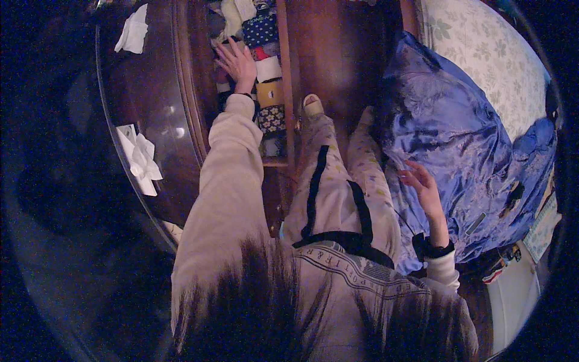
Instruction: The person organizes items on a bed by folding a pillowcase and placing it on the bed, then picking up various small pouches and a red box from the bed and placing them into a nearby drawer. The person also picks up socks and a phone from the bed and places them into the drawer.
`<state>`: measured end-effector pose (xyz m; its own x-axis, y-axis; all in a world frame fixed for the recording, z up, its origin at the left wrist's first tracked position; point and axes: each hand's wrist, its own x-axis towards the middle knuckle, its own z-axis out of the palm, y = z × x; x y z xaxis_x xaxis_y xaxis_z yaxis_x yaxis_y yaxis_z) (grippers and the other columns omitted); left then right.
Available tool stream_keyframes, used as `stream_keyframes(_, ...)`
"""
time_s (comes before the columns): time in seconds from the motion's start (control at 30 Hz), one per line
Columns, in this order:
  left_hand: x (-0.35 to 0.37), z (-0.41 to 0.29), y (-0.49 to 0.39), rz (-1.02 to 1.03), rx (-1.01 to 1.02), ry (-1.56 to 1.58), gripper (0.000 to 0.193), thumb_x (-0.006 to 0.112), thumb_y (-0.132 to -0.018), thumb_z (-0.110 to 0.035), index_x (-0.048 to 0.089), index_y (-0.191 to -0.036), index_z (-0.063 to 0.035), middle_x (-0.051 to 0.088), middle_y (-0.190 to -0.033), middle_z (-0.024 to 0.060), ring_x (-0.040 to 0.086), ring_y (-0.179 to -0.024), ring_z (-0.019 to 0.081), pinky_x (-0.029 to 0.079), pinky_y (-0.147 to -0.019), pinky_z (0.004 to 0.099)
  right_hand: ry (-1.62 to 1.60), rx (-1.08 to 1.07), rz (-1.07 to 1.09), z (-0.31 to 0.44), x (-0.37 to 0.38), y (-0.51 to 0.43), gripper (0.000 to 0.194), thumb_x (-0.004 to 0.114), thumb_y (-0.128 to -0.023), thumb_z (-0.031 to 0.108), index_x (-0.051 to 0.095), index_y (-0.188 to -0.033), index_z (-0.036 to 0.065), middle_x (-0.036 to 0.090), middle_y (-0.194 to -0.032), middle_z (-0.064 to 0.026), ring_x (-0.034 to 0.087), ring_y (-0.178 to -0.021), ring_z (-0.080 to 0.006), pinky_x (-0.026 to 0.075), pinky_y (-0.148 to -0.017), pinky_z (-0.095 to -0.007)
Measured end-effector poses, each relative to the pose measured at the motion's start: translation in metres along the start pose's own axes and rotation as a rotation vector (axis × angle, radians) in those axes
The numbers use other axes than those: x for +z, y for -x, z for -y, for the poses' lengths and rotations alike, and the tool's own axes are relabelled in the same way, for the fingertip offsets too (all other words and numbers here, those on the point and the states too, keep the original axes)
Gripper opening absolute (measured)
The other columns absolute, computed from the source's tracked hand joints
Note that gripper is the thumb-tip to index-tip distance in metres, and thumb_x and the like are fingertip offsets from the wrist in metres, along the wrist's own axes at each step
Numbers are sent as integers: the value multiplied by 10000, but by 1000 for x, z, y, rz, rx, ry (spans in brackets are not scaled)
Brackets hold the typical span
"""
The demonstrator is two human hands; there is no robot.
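Observation:
My left hand (239, 64) lies spread over the folded cloth items inside an open wooden drawer (284, 90), fingers apart and holding nothing visible. Beneath its fingers is dark fabric, partly hidden by the hand. Beside it lie a white folded cloth (268, 69) and a small red piece (261, 53). Toward me are a yellow folded item (270, 93) and a dark flower-patterned one (271, 118). A navy polka-dot fabric (260, 29) sits at the far end. To the right, my right hand (423, 183) hovers or rests by a shiny blue quilt (452, 122), fingers loosely curled and apart, with nothing in it.
Left of the drawer is a dark glossy wooden top (149, 95) bearing a crumpled white tissue (133, 31) and a tissue pack (144, 167). A bed with a leaf-patterned sheet (488, 63) stands at right. A small dark rectangular object (476, 223) lies on the quilt. My slippered foot (313, 105) is beside the drawer.

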<state>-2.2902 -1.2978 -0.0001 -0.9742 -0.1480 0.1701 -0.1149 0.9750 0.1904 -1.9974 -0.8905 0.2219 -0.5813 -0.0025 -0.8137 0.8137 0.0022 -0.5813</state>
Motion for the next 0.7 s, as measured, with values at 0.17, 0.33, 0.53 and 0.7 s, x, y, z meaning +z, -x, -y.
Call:
stream_keyframes(0.17, 14, 6, -5, 12, -170, -104, 559, 377, -871, -350, 183, -1350, -138, 80, -1372, 259, 101, -1261, 422, 101, -1017, 517, 22, -27, -12, -5, 15, -9, 351, 511, -858, 171, 446, -1181, 51, 596, -973, -70, 535, -828, -116, 410, -765, -242)
stream_keyframes(0.33, 25, 20, -14, 10, -34, -76, 537, 346, -875, -327, 176, -1353, -151, 31, -1377, 260, 59, -1263, 436, 67, -1029, 499, 46, -14, 8, -10, 24, -11, 346, 503, -863, 178, 447, -1179, 50, 593, -969, -73, 536, -832, -118, 412, -766, -245)
stream_keyframes(0.53, 27, 32, -18, 293, 27, -156, 503, 263, -892, -336, 162, -1359, -175, -28, -1380, 261, 9, -1271, 426, 22, -1028, 504, 40, 26, -35, -7, 22, -7, 354, 508, -861, 170, 439, -1185, 47, 587, -986, -82, 534, -835, -121, 418, -769, -255)
stream_keyframes(0.7, 29, 12, -25, 112, -47, -256, 299, 385, -850, -273, 455, -1058, -69, 381, -1139, 205, 361, -1061, 372, 273, -870, 473, -33, -59, 12, -12, 11, 13, 364, 510, -859, 143, 422, -1199, 51, 564, -1050, -93, 529, -958, -159, 407, -848, -286)
